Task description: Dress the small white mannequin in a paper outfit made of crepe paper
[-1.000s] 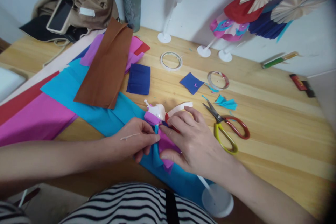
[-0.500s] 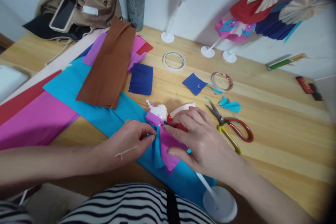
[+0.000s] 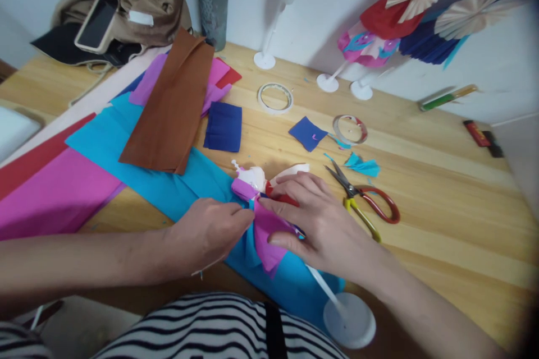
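A small white doll figure [image 3: 252, 178] on a stick with a round white base [image 3: 350, 320] lies on its side at the table's near edge. Purple paper [image 3: 266, 231] and blue paper are wrapped round its body. My left hand [image 3: 210, 230] has its fingers closed, pinching the paper's left edge by the doll's waist. My right hand [image 3: 314, 221] lies over the doll from the right, thumb and fingers pressing the purple paper against it. A thin white strip clings under my left hand.
Scissors [image 3: 360, 202] with red and yellow handles lie just right of my right hand. Tape rolls [image 3: 275, 97] and blue paper scraps [image 3: 307, 133] lie behind. Brown [image 3: 170, 106], blue, pink sheets cover the left. Dressed paper dolls [image 3: 366, 45] stand at the wall.
My left hand has turned palm-down and slid lower along the paper edge. The white strip now hangs beneath it. My right hand has hardly moved.
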A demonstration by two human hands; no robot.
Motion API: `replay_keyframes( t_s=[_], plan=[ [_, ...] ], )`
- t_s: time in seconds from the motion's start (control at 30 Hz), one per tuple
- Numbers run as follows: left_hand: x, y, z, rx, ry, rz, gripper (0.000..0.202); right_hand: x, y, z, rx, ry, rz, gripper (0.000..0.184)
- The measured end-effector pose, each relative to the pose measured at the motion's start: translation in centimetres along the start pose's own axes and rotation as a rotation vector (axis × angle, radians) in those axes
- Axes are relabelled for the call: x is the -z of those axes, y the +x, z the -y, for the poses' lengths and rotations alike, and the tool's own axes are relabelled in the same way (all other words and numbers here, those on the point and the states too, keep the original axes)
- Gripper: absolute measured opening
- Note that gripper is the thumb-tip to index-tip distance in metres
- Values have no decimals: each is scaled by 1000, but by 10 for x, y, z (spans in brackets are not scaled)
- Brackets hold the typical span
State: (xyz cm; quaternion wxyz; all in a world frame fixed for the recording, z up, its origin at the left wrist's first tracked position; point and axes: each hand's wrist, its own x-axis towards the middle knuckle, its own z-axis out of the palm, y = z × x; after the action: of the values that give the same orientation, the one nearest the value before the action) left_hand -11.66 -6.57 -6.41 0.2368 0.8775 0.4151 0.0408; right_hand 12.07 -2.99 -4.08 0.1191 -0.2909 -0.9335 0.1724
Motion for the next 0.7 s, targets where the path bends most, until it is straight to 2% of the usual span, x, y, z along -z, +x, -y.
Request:
replay_keyframes(
  t_s=[0.17,0.27,0.37,0.5,0.6,0.7],
  plan=[
    [5,2,-3,-29,123,95,14,-2,-11,-7,-21,225,-157,43],
    [4,2,-5,-168,171,84,12,-2,-13,-8,-17,268,-210,44],
    [2,2,-8,-322,255,-23,16,-2,-13,-7,-8,283,-251,42],
    [0,2,-9,-463,285,-238,29,-1,-13,-7,-39,307,-276,39],
    [2,2,-8,-482,221,-333,40,0,-13,-6,-60,316,-262,38],
    [4,2,-9,-406,135,-379,36,1,-13,-4,-96,309,-225,35]
  ],
)
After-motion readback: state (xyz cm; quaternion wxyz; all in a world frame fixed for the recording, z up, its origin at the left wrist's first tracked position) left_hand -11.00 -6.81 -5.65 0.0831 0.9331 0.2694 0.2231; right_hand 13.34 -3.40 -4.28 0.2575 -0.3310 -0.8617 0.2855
